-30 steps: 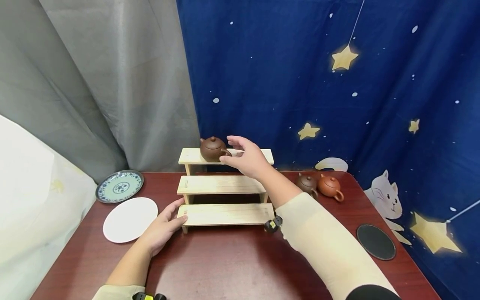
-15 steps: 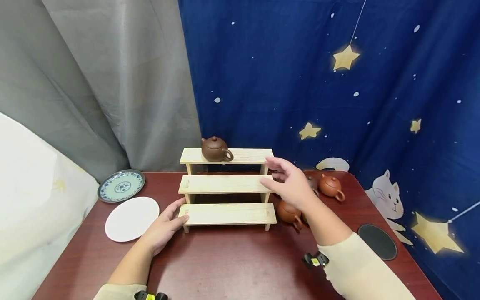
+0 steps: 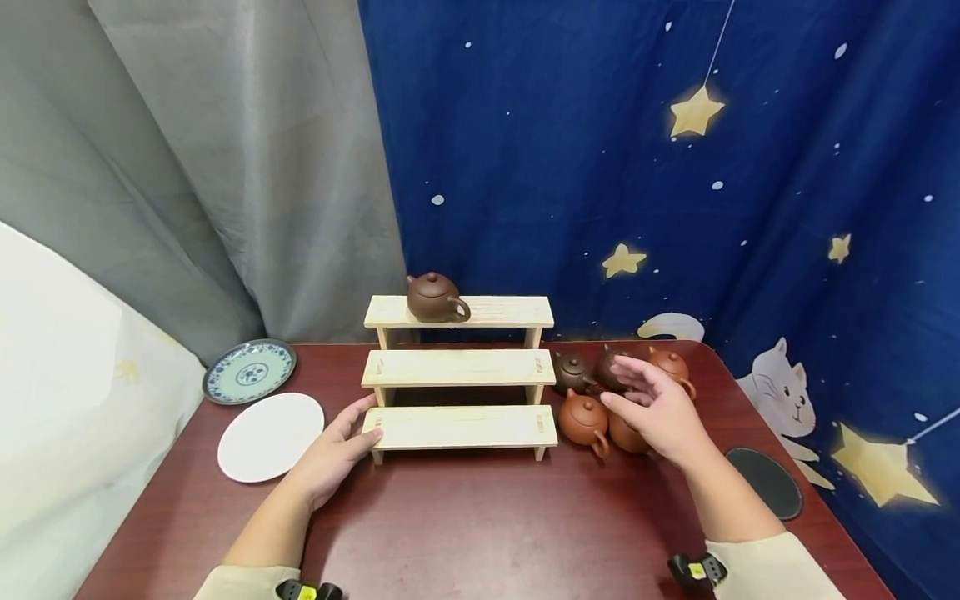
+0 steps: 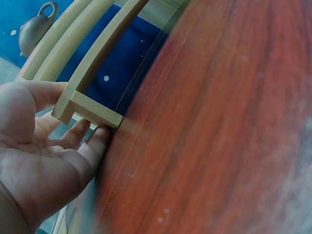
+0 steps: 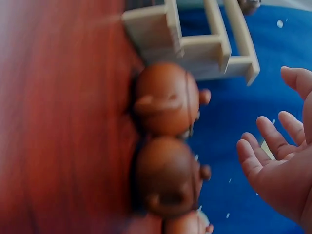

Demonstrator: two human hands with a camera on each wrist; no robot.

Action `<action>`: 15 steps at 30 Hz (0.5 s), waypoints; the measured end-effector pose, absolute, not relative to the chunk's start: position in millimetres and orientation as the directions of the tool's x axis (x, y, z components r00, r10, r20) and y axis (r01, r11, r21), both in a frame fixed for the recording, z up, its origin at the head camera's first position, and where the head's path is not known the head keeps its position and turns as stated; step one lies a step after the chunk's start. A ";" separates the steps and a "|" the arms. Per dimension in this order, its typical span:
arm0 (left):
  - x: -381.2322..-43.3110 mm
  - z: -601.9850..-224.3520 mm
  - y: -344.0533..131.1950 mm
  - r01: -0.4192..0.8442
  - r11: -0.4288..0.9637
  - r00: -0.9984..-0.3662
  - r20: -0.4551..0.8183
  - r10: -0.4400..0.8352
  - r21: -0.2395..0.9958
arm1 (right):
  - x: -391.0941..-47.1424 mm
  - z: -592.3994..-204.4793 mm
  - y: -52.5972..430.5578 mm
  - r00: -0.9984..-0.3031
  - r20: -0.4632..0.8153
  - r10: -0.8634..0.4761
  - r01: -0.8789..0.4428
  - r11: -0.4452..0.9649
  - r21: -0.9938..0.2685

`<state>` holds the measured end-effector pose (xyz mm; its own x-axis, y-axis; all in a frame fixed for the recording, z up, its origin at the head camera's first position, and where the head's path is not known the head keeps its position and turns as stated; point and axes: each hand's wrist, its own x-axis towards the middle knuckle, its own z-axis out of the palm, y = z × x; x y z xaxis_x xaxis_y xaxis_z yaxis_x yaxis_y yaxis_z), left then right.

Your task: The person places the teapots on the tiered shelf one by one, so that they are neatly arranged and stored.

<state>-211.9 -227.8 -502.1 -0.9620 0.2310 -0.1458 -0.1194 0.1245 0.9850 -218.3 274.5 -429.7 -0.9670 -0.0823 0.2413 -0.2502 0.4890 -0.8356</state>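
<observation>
one left hand [image 3: 333, 454] gripping a wooden rack [image 3: 459, 427], right hand [image 3: 663, 415] loosely spread, near brown teapots [image 3: 582, 418]

A pale wooden 3-tier rack [image 3: 461, 367] stands upright at the frame's centre, the left hand [image 3: 327, 461] gripping its bottom tier's left end. 1 brown teapot [image 3: 432, 302] sits upright, lid on, left on the top tier, handle to the right. Right of centre, 2 dark teapots [image 3: 572, 375] and 3 reddish teapots [image 3: 582, 419] cluster beside the rack, some partly hidden by the right hand [image 3: 663, 414], which holds nothing.
</observation>
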 end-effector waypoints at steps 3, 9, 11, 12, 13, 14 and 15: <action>-211.7 -501.9 -227.4 -0.119 0.128 -0.962 -0.146 0.230 0.985 | -214.6 -436.5 289.3 -0.970 0.232 -0.070 -0.235 0.507 -0.829; -212.5 -501.3 -226.1 -0.117 0.122 -0.965 -0.142 0.222 0.986 | -212.0 -449.5 311.4 -0.981 0.188 -0.039 -0.177 0.568 -0.804; -212.2 -500.9 -225.7 -0.120 0.125 -0.965 -0.146 0.220 0.985 | -210.9 -453.2 316.3 -0.986 0.162 -0.037 -0.151 0.606 -0.781; -211.9 -500.8 -225.6 -0.121 0.127 -0.964 -0.147 0.220 0.985 | -210.4 -454.8 318.2 -0.988 0.152 -0.040 -0.144 0.622 -0.770; -211.6 -500.7 -225.4 -0.122 0.129 -0.965 -0.148 0.218 0.984 | -209.8 -456.5 319.7 -0.989 0.143 -0.042 -0.137 0.634 -0.761; -211.3 -500.6 -225.5 -0.122 0.131 -0.965 -0.149 0.217 0.984 | -209.1 -457.3 320.7 -0.990 0.134 -0.042 -0.130 0.641 -0.757; -211.1 -500.7 -225.6 -0.123 0.135 -0.965 -0.150 0.216 0.983 | -208.6 -458.8 322.0 -0.991 0.128 -0.043 -0.126 0.644 -0.755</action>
<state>-211.1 -225.6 -500.7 -0.9648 0.2159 -0.1501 -0.1228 0.1346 0.9833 -208.6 322.0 -458.8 -0.9909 -0.0435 0.1277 -0.1255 0.6438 -0.7548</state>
